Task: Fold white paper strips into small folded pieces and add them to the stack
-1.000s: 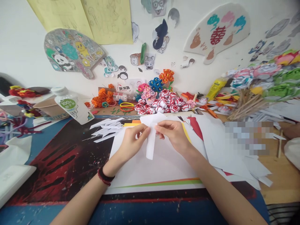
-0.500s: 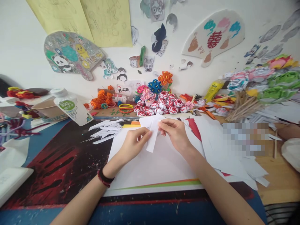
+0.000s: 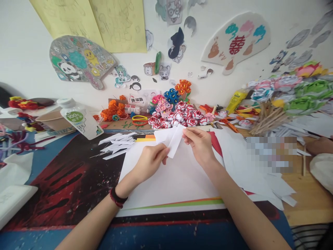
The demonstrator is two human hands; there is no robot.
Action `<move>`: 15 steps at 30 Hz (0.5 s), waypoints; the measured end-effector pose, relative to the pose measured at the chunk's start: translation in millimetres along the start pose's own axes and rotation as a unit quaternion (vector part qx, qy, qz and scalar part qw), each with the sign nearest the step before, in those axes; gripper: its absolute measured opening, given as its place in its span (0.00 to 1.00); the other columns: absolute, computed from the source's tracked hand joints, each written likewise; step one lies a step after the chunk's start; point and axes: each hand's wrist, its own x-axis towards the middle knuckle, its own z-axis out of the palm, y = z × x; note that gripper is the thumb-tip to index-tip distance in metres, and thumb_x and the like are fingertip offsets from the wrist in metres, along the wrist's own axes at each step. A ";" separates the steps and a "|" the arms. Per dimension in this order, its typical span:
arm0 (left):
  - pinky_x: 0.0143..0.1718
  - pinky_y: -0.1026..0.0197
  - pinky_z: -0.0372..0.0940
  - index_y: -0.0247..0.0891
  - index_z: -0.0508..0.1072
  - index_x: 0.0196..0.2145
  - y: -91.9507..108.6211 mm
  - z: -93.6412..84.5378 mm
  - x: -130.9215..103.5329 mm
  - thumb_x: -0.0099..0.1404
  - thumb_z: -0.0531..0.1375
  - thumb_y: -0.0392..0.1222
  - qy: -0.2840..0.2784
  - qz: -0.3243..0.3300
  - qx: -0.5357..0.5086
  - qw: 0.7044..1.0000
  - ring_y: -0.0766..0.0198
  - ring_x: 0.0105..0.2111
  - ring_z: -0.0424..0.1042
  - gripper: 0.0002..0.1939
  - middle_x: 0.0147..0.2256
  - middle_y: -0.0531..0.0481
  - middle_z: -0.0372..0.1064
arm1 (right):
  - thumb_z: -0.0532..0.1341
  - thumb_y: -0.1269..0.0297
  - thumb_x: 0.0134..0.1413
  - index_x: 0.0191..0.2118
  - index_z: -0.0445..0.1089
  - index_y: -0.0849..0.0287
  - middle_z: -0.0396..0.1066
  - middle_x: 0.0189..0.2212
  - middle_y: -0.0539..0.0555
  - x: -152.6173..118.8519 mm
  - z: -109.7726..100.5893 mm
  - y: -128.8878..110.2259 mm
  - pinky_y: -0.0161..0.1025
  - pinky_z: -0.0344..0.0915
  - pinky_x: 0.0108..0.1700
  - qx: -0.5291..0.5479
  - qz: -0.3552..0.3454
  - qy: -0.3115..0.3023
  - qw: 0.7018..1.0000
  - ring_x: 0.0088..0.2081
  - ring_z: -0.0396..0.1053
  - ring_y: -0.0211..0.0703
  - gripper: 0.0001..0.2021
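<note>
Between both hands is a white paper strip (image 3: 176, 144), slanted and raised over a stack of large white sheets (image 3: 169, 184). My left hand (image 3: 152, 158) pinches its lower end between thumb and fingers. At the upper end, my right hand (image 3: 199, 142) closes thumb and fingertips on the strip's right edge. Another white piece of paper (image 3: 161, 135) shows just behind the strip; I cannot tell whether it is joined to it. Left of the stack, several cut white strips (image 3: 117, 144) lie in a loose pile on the dark mat.
Red-and-white paper roses (image 3: 184, 116) line the back by the wall. A white bottle (image 3: 80, 119) and a paper cup (image 3: 49, 119) stand at left. Loose white sheets (image 3: 244, 159) and wooden sticks (image 3: 267, 118) lie at right. A white box (image 3: 15, 205) sits at the left edge.
The strip's lower end has risen and moved right, and the strip looks shorter. My right hand has shifted slightly right; my left hand still pinches near the lower end.
</note>
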 end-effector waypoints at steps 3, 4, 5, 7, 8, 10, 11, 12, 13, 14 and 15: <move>0.29 0.67 0.55 0.35 0.66 0.23 -0.9 -0.2 1.2 0.71 0.50 0.45 0.008 -0.013 -0.032 0.999 0.70 0.22 0.61 0.21 0.21 0.54 0.65 | 0.69 0.63 0.47 0.29 0.76 0.61 0.69 0.22 0.49 0.7 0.4 2.1 0.34 0.60 0.29 0.011 0.006 -0.032 0.999 0.23 0.62 0.33 0.07; 0.28 0.67 0.55 0.35 0.66 0.23 -1.2 0.1 1.6 0.71 0.49 0.47 0.007 -0.023 -0.057 0.998 0.70 0.22 0.61 0.21 0.21 0.54 0.65 | 0.68 0.61 0.48 0.31 0.76 0.60 0.69 0.23 0.49 0.4 0.9 2.6 0.35 0.61 0.30 0.016 0.013 -0.056 0.998 0.24 0.63 0.33 0.08; 0.28 0.67 0.55 0.35 0.66 0.23 -1.3 0.5 2.0 0.71 0.49 0.49 0.003 -0.036 -0.090 0.995 0.70 0.22 0.61 0.22 0.21 0.53 0.65 | 0.67 0.59 0.50 0.34 0.76 0.59 0.69 0.24 0.49 -0.1 1.5 2.9 0.35 0.62 0.31 0.019 0.022 -0.087 0.996 0.25 0.64 0.34 0.09; 0.27 0.66 0.56 0.36 0.65 0.23 -1.1 1.7 2.3 0.70 0.49 0.53 -0.014 -0.062 -0.161 0.985 0.69 0.21 0.62 0.23 0.20 0.53 0.64 | 0.64 0.55 0.54 0.41 0.76 0.57 0.73 0.31 0.52 -2.2 3.0 2.9 0.38 0.65 0.37 0.020 0.044 -0.160 0.986 0.30 0.67 0.37 0.13; 0.26 0.66 0.57 0.36 0.64 0.23 -0.8 2.4 2.3 0.69 0.50 0.54 -0.025 -0.071 -0.193 0.978 0.69 0.21 0.62 0.23 0.20 0.53 0.64 | 0.63 0.54 0.55 0.44 0.75 0.57 0.74 0.34 0.54 -3.5 3.6 2.6 0.40 0.66 0.40 0.017 0.053 -0.193 0.980 0.32 0.69 0.39 0.15; 0.27 0.65 0.58 0.36 0.65 0.23 -0.6 3.3 2.1 0.69 0.50 0.56 -0.054 -0.076 -0.233 0.968 0.68 0.21 0.62 0.24 0.19 0.52 0.64 | 0.62 0.53 0.57 0.47 0.74 0.57 0.75 0.38 0.56 -6.0 4.1 2.4 0.43 0.66 0.45 0.007 0.062 -0.239 0.969 0.36 0.71 0.41 0.17; 0.27 0.65 0.58 0.36 0.65 0.23 -0.8 3.5 2.0 0.69 0.50 0.56 -0.076 -0.075 -0.241 0.965 0.68 0.21 0.62 0.24 0.20 0.52 0.65 | 0.61 0.53 0.57 0.48 0.74 0.57 0.75 0.38 0.56 -6.9 4.0 2.6 0.44 0.65 0.46 -0.001 0.062 -0.251 0.966 0.36 0.71 0.42 0.17; 0.26 0.65 0.59 0.36 0.66 0.24 -1.3 3.5 2.0 0.69 0.50 0.56 -0.096 -0.073 -0.238 0.964 0.68 0.22 0.63 0.24 0.20 0.51 0.67 | 0.61 0.53 0.57 0.48 0.74 0.58 0.75 0.37 0.56 -7.5 3.7 3.0 0.44 0.65 0.46 -0.013 0.059 -0.256 0.965 0.36 0.72 0.42 0.18; 0.26 0.65 0.59 0.36 0.67 0.24 -2.2 3.3 2.1 0.69 0.50 0.55 -0.107 -0.070 -0.223 0.966 0.67 0.22 0.63 0.23 0.22 0.50 0.69 | 0.61 0.54 0.57 0.48 0.74 0.58 0.76 0.36 0.56 -7.8 3.4 3.6 0.44 0.66 0.45 -0.029 0.055 -0.255 0.965 0.36 0.72 0.42 0.18; 0.27 0.65 0.59 0.35 0.68 0.25 -3.2 2.8 2.3 0.69 0.50 0.55 -0.103 -0.069 -0.194 0.973 0.67 0.22 0.64 0.23 0.24 0.49 0.71 | 0.62 0.54 0.57 0.49 0.74 0.58 0.76 0.35 0.56 -7.9 3.3 4.5 0.43 0.66 0.44 -0.047 0.049 -0.250 0.966 0.35 0.71 0.42 0.18; 0.27 0.64 0.59 0.35 0.69 0.26 -4.2 2.2 2.7 0.69 0.50 0.54 -0.081 -0.069 -0.154 0.982 0.67 0.23 0.64 0.22 0.25 0.49 0.72 | 0.62 0.55 0.57 0.48 0.74 0.58 0.76 0.35 0.56 -7.9 3.4 5.6 0.42 0.66 0.42 -0.066 0.043 -0.244 0.967 0.34 0.71 0.41 0.17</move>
